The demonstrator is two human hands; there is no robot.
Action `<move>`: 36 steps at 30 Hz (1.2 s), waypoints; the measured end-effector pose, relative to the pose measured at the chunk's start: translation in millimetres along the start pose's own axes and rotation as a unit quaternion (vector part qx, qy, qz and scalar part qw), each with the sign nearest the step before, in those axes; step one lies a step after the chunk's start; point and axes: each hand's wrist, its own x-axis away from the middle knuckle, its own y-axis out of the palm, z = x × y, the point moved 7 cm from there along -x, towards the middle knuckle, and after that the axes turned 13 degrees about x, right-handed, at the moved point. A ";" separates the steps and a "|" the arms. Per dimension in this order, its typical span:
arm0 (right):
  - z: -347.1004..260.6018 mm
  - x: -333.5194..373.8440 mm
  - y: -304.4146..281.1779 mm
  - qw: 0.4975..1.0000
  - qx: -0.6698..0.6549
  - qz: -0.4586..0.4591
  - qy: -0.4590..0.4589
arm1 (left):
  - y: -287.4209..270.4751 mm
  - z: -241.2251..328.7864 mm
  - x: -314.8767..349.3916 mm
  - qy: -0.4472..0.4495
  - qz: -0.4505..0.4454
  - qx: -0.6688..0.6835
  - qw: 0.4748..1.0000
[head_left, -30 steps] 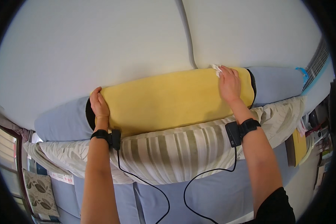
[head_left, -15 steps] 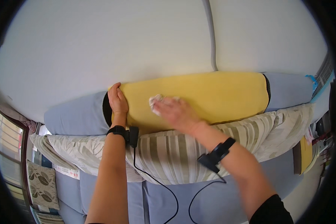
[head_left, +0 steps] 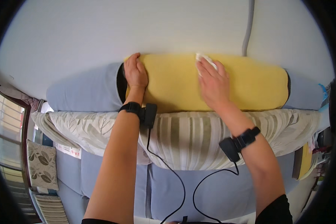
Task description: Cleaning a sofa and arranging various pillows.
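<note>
A long yellow sofa back cushion lies between two blue-grey sections, along the top of the sofa back. My left hand is closed round its left end, fingertips bent over the far upper edge. Under the fingers of my right hand, a crumpled white cloth is pressed on the cushion's upper face, right of its middle. Whether the white piece is fabric or paper I cannot tell. Each wrist wears a black strap with a small box and a cable.
Striped and leaf-patterned pillows line the front of the sofa back, above the blue-grey seat. A white wall with a grey conduit rises behind. To the left are a barred window and another leaf-patterned pillow.
My right hand has slid the cloth right and toward the far edge of the yellow cushion. My left hand keeps its hold on the left end. The view has shifted slightly.
</note>
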 end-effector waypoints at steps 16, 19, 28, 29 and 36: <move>-10.4 -8.7 27.0 0.993 0.105 0.059 0.009 | -79.4 36.8 10.3 0.040 -0.343 -0.200 0.917; -14.7 -10.8 32.5 0.991 0.119 0.059 0.003 | -169.5 0.3 24.8 0.006 -0.362 -0.306 0.880; -13.5 -17.4 45.8 0.981 0.188 -0.038 0.019 | -306.3 -24.7 157.6 -0.169 -0.284 -0.281 0.901; -11.7 -18.0 46.3 0.977 0.201 -0.065 0.022 | -318.4 -14.7 169.3 -0.177 -0.264 -0.271 0.909; 4.1 -20.4 58.9 0.974 0.147 -0.173 -0.020 | -391.4 24.1 268.4 -0.247 -0.248 -0.239 0.906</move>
